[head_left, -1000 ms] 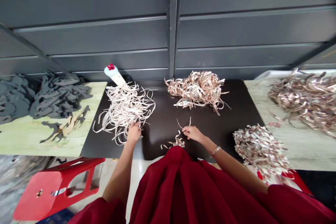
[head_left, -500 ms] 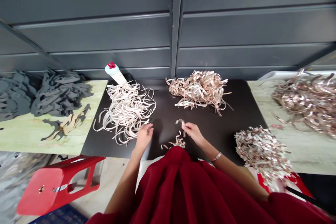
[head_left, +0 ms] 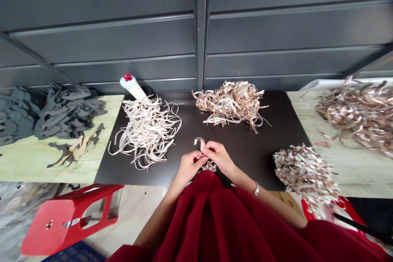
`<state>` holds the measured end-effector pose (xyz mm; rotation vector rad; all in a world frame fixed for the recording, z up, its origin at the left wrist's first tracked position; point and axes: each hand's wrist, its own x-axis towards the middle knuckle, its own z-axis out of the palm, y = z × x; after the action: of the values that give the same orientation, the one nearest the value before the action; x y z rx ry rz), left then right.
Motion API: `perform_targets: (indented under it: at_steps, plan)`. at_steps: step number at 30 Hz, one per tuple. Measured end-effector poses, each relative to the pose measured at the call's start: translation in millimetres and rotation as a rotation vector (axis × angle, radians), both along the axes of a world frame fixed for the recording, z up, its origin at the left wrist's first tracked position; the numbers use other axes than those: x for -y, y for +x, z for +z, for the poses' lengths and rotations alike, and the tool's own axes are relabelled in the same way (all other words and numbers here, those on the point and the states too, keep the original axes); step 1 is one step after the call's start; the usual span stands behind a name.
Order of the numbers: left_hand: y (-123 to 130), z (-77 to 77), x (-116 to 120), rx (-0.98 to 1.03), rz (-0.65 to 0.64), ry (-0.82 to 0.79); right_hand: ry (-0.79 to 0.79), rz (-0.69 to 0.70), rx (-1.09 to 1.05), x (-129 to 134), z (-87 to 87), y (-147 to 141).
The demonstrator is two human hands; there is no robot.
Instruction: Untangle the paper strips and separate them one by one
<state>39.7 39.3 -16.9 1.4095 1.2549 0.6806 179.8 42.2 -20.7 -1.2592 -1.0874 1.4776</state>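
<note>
My left hand (head_left: 190, 164) and my right hand (head_left: 220, 158) meet above the dark table board (head_left: 187, 131), close to my body. Between their pinched fingertips they hold a short, curved, shiny rose-gold strip (head_left: 202, 142), whose hooked end points up and away from me. Just below my hands is a small heap of short strips (head_left: 210, 166), partly covered by them. To the left spreads a pile of long, thin cream strips (head_left: 149, 131). Farther back on the right lies a bundle of rose-gold and white strips (head_left: 231, 104).
A bottle with a red-tipped lid (head_left: 134, 86) stands at the back left. Dark grey cut pieces (head_left: 69, 110) lie far left. On the right are a heap of short strips (head_left: 307, 174) and a shiny rose-gold pile (head_left: 359, 114). A red stool (head_left: 49, 221) stands lower left.
My left hand has moved right, from beside the cream strips to my right hand, and now pinches the short strip too. My right hand has shifted slightly left with it.
</note>
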Motion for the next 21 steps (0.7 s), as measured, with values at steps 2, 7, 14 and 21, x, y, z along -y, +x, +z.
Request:
perform_targets:
  at_steps: [2, 7, 14, 21]
  plan:
    - [-1, 0.8, 2, 0.163, 0.033, -0.105, 0.084, -0.005, 0.073, 1, 4.2, 1]
    - [-14, 13.7, 2, 0.711, 0.156, -0.375, 0.266, -0.213, 0.337, -6, -1.6, 18]
    - [-23, 31.2, 2, 0.917, 0.121, -0.485, 0.279, -0.075, 0.399, 0, -5.5, 17]
    - [-25, 24.6, 9, 0.861, 0.101, -0.530, 0.238, -0.179, 0.318, 6, 12.3, 19]
